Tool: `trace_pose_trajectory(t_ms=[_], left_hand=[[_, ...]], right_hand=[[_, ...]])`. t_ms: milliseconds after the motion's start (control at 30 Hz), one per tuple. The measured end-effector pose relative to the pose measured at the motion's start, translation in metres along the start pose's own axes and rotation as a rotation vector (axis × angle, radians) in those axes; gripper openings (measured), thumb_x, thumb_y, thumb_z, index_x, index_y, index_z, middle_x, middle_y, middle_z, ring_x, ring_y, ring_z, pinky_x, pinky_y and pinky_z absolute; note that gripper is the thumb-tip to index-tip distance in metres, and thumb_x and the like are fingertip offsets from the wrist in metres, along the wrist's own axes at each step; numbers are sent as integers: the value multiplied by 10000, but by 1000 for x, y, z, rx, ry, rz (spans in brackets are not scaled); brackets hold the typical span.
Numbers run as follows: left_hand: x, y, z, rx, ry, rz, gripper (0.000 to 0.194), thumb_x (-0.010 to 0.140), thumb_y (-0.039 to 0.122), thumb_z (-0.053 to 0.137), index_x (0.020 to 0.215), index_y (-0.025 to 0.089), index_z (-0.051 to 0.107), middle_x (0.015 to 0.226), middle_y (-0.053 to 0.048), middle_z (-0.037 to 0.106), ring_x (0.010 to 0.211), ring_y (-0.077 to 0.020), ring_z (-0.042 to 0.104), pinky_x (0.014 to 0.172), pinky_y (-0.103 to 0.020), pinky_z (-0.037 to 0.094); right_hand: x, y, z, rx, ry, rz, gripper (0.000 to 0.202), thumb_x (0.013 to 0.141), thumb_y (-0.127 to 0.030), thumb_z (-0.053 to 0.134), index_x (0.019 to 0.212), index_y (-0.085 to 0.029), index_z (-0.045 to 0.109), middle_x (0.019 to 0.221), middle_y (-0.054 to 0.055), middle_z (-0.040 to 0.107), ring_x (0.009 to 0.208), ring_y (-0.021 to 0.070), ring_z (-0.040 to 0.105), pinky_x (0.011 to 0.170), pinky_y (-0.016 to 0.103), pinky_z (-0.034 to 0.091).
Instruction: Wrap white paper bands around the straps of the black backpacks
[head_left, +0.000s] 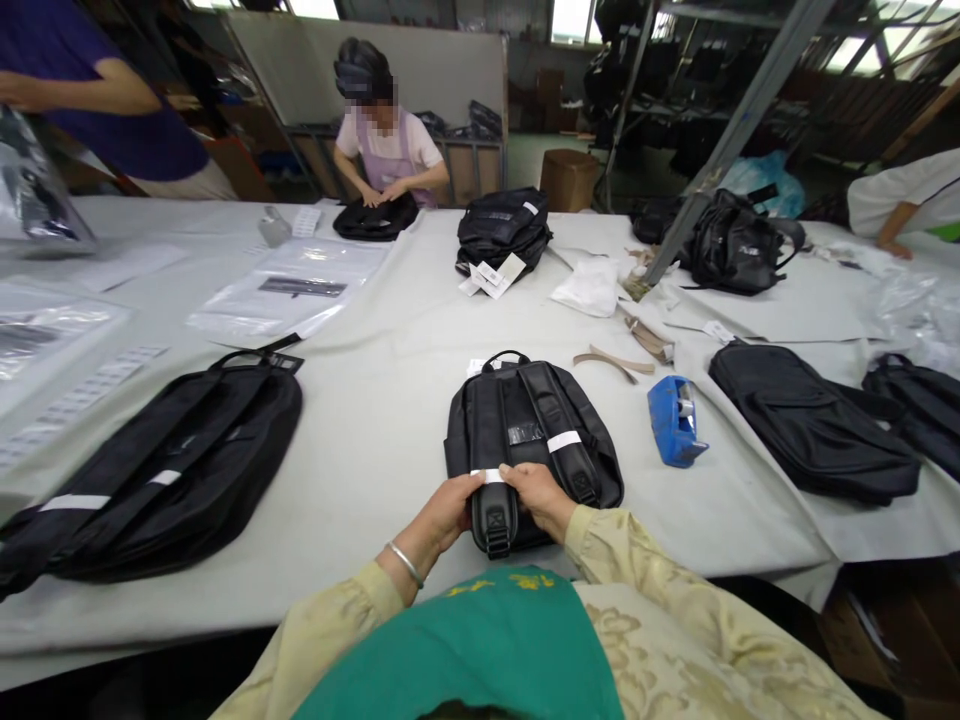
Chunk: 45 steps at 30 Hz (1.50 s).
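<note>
A black backpack [589, 425] lies flat on the table in front of me, its two shoulder straps facing up and its top loop pointing away. Both my hands are at the near part of its left shoulder strap [493, 515], where a white paper band [489, 477] crosses it. My left hand [452, 505] pinches the band and strap edge from the left, with a bracelet at the wrist. From the right, my right hand [536, 492] grips the same strap, thumb on the band. A second white band [564, 440] crosses the other strap. Some fingertips are hidden beneath the strap.
A blue tape dispenser [673, 422] and tan strips [615, 362] lie to the right. Black backpacks rest at left [202, 450], right [810, 420] and back [502, 232]. Clear plastic bags [292, 290] are at left. A metal post [720, 160] rises at right. Across the table, a co-worker [390, 150] handles a black bag.
</note>
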<state>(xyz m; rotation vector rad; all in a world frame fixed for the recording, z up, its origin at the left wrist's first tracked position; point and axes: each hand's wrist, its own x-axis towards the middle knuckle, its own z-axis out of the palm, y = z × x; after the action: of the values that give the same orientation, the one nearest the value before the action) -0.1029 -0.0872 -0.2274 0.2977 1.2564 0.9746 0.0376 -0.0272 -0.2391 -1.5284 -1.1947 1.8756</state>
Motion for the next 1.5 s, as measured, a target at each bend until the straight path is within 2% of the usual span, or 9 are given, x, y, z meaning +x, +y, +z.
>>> trace_pose_trajectory(t_ms=[167, 333, 533, 600, 733, 867, 1000, 1267, 1500], left_hand=[[2, 8, 5, 152, 191, 196, 494, 615, 585, 756, 679, 112, 629, 617, -29, 631, 574, -134, 527, 569, -265, 409], [4, 9, 9, 216, 268, 248, 495, 605, 597, 743, 629, 117, 622, 594, -26, 621, 571, -135, 515, 559, -268, 402], [-27, -5, 8, 11, -12, -89, 642, 707, 677, 649, 979, 96, 670, 878, -144, 729, 716, -222, 659, 650, -347, 528], [-45, -13, 10, -13, -82, -194, 595, 704, 608, 706, 1014, 103, 646, 920, -154, 731, 691, -212, 677, 623, -326, 540], [-64, -22, 16, -42, 19, -211, 488, 699, 470, 772, 980, 105, 613, 876, -136, 735, 610, -164, 675, 547, -240, 524], [-61, -23, 26, -19, 83, -180, 406, 757, 445, 720, 922, 94, 601, 808, -127, 725, 534, -147, 656, 443, -196, 468], [-57, -28, 32, -28, 154, -146, 358, 803, 422, 677, 935, 100, 592, 785, -110, 722, 516, -143, 657, 444, -196, 478], [-55, -54, 31, -229, 63, -229, 427, 738, 469, 742, 879, 78, 641, 782, -102, 724, 588, -148, 677, 485, -199, 509], [-44, -64, 37, -148, 132, -179, 491, 669, 550, 768, 893, 143, 609, 808, -73, 731, 584, -147, 663, 534, -236, 505]], right_hand=[[-1, -1, -1, 36, -7, -103, 496, 667, -544, 710, 549, -212, 362, 429, -106, 312, 405, 46, 281, 403, 210, 198], [3, -5, 0, 28, -187, 57, 455, 703, -588, 676, 622, -207, 443, 400, -91, 383, 367, 69, 330, 384, 215, 213], [10, -1, 1, 139, -44, -42, 424, 611, -440, 788, 569, -184, 454, 460, -80, 429, 453, 67, 378, 444, 211, 295], [6, 4, -1, 256, -129, 20, 398, 634, -476, 775, 621, -163, 529, 515, -46, 516, 505, 98, 460, 491, 226, 373], [-6, 12, 3, 441, -413, 249, 334, 687, -401, 759, 852, -129, 656, 680, 39, 670, 620, 173, 603, 592, 298, 496], [2, 5, 22, 433, -127, 261, 160, 675, -130, 713, 824, -100, 661, 665, 46, 685, 599, 171, 623, 612, 302, 533], [22, -4, 31, 425, -26, 344, 127, 776, -192, 672, 846, -88, 651, 720, 92, 710, 644, 204, 662, 646, 352, 569], [17, 9, -6, 501, -483, 493, 483, 915, -551, 464, 942, -102, 641, 822, 128, 718, 788, 229, 700, 741, 382, 567], [14, 9, 11, 316, -108, 235, 92, 807, -106, 547, 819, -109, 638, 657, 36, 674, 641, 161, 639, 680, 281, 531]])
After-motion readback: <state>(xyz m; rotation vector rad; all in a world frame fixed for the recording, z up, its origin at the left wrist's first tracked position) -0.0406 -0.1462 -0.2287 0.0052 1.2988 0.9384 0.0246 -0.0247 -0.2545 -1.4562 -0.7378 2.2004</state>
